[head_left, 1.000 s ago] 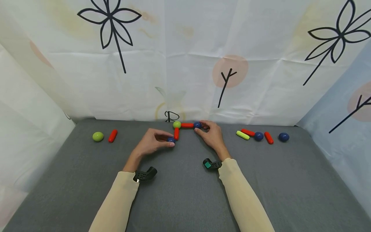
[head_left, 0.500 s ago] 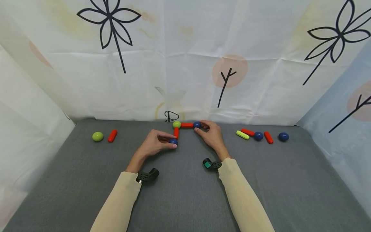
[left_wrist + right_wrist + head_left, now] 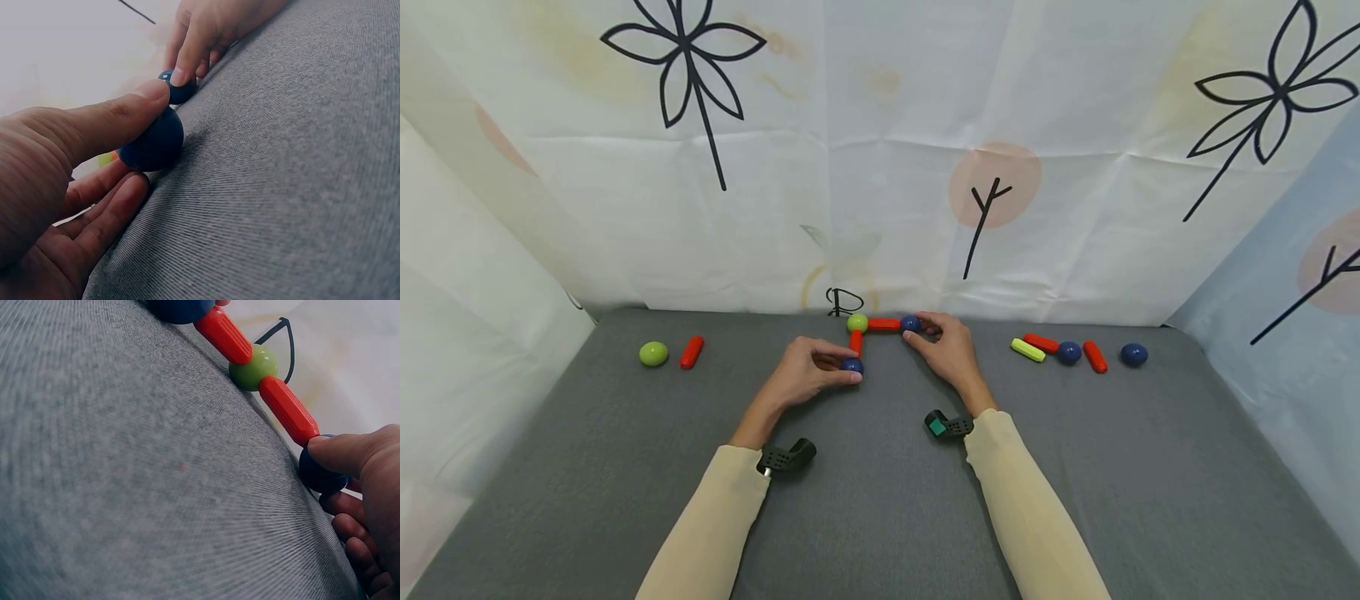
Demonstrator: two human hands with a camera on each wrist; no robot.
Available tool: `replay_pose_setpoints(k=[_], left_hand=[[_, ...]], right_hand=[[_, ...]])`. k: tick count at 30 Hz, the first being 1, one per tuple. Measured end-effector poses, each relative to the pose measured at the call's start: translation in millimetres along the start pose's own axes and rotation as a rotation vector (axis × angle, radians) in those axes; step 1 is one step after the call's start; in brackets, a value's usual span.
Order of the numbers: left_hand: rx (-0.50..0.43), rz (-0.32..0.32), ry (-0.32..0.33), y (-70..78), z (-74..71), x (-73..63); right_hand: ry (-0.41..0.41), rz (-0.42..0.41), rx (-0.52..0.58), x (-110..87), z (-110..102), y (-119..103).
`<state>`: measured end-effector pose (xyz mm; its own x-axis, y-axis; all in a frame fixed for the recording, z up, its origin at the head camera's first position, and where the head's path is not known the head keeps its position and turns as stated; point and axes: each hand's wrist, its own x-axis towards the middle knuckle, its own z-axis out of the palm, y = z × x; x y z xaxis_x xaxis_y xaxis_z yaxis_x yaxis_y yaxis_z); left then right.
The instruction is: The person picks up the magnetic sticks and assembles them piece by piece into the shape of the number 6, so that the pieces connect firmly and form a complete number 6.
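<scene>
My left hand pinches a blue ball between thumb and fingers, close over the grey cloth. The ball sits at the near end of a red ribbed rod, which runs back to a green ball. From that green ball a second red rod extends right to another blue ball. My right hand grips this second blue ball with thumb and fingers. Together the balls and rods form an L shape near the back edge of the table.
On the left lie a green ball and a red rod. To the right are a yellow-green rod, red rods, a blue ball and another blue ball. A patterned white curtain rises behind the grey table.
My left hand has shifted slightly right and nearer with its blue ball, to below the red rod's near end. The right hand has stayed in place.
</scene>
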<state>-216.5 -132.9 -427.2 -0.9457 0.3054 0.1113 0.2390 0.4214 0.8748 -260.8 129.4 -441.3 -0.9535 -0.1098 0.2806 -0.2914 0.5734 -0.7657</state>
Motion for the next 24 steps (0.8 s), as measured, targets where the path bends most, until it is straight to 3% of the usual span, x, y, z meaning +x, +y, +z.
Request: replay_pose_setpoints(k=[24], left_hand=[[-0.035, -0.005, -0.008, -6.4, 2.8, 2.2]], right_hand=[[0.003, 0.003, 0.002, 0.5, 1.3, 2.4]])
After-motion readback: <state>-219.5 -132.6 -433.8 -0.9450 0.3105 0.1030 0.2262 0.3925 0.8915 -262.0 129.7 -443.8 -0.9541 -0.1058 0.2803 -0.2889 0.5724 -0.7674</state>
